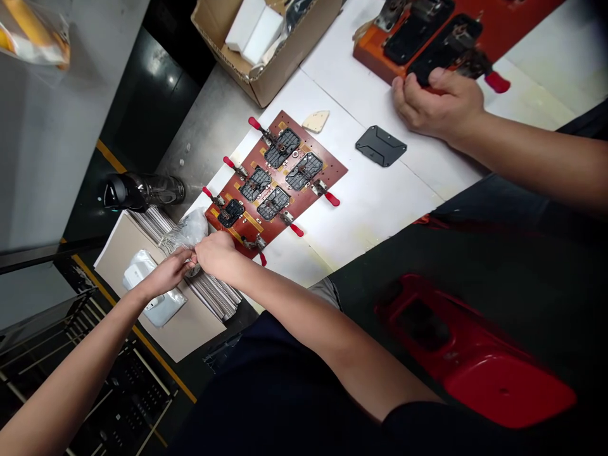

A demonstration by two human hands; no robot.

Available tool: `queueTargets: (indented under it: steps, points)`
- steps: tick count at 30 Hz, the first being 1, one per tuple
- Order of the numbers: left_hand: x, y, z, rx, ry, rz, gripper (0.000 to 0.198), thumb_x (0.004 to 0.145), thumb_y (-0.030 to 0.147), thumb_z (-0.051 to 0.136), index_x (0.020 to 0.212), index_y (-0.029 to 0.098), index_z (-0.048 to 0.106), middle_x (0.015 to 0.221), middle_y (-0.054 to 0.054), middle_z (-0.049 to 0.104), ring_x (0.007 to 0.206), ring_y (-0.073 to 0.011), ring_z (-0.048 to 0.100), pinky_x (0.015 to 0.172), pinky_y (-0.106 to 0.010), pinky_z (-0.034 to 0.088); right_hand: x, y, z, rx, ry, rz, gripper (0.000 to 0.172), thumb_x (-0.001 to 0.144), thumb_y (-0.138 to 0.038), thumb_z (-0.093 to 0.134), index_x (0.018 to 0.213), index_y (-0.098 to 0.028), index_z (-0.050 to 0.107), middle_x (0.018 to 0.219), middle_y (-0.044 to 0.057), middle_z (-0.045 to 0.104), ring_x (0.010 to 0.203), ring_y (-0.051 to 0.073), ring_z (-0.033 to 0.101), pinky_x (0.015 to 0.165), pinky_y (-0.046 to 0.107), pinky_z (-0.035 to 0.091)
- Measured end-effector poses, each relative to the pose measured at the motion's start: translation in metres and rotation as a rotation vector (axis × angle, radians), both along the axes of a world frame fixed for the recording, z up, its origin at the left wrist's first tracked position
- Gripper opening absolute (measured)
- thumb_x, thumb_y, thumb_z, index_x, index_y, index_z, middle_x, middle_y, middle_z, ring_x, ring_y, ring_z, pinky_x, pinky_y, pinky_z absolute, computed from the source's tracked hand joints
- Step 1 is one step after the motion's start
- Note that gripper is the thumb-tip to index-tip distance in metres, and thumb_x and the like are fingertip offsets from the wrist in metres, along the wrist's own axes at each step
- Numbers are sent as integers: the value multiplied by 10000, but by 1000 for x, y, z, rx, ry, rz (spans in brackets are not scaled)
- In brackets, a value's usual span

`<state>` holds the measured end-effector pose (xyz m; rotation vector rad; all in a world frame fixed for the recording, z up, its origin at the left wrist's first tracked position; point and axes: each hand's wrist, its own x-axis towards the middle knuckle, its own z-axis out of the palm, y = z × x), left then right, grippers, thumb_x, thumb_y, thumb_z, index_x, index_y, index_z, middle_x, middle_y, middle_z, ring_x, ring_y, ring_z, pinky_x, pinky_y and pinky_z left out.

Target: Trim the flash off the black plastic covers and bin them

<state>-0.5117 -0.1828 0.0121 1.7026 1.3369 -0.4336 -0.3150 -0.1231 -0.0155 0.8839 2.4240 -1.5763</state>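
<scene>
Clear plastic bag (184, 231) is bunching up between your hands in the head view, just off the lower corner of a maroon fixture board (335, 168). Your left hand (166, 272) and right hand (216, 253) are meeting at the bag's lower end, with the fingers closed and pinching the plastic (what lies inside the pinch is too small to tell). The board is lying on a white-topped table (380, 202), carrying five black frames (282, 147) held down by red-handled toggle clamps (332, 199). A beige shaped piece (316, 120) and a black plate (380, 145) are resting just past it. Below your left hand, a second bag holding a white item (152, 297) is lying on a cardboard sheet (175, 329) atop a stack of thin sheets (213, 294). Well apart from you, a co-worker's hand (437, 104) is gripping a black part (446, 54) on an orange fixture (375, 54). A cardboard box (266, 82) is sitting at the table's far edge, and a dark water bottle (142, 192) is lying on its side near the board.
</scene>
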Motion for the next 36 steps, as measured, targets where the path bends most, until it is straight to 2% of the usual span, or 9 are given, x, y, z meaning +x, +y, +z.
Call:
queueTargets:
  steps: [10, 19, 23, 29, 36]
  points:
    - [2, 8, 1, -50, -47, -9, 218, 975, 346, 400, 919, 202, 554, 921, -63, 593, 878, -221, 544, 825, -348, 459, 22, -19, -5, 1, -83, -79, 256, 893, -102, 519, 1040, -126, 727, 1080, 147, 740, 998, 262, 707, 774, 360, 555]
    - [7, 8, 0, -69, -65, -11, 234, 983, 355, 385, 918, 202, 549, 901, -56, 587, 852, -215, 538, 812, -342, 460, 34, -33, -7, -26, -127, -111, 189, 852, -120, 566, 943, -144, 730, 972, 140, 756, 923, 265, 718, 746, 351, 539]
    - [9, 9, 1, -72, -86, -9, 225, 982, 344, 381, 877, 204, 522, 900, -57, 580, 858, -213, 532, 824, -349, 456, 44, -45, -10, -9, -114, -160, 197, 854, -153, 568, 991, -168, 709, 960, 124, 753, 861, 258, 719, 715, 342, 533]
    - [9, 10, 1, -83, -90, -11, 222, 989, 340, 373, 860, 209, 498, 871, -44, 555, 835, -207, 524, 810, -346, 449, 40, -55, -17, -5, -100, -203, 227, 868, -138, 519, 1009, -160, 695, 964, 134, 750, 870, 267, 716, 705, 344, 526]
    - [13, 9, 4, -99, -79, -15, 212, 991, 328, 382, 863, 210, 503, 861, -33, 548, 815, -196, 525, 787, -319, 440, 38, -60, -26, -34, -109, -189, 244, 862, -133, 528, 1024, -165, 707, 989, 130, 750, 891, 268, 719, 733, 345, 527]
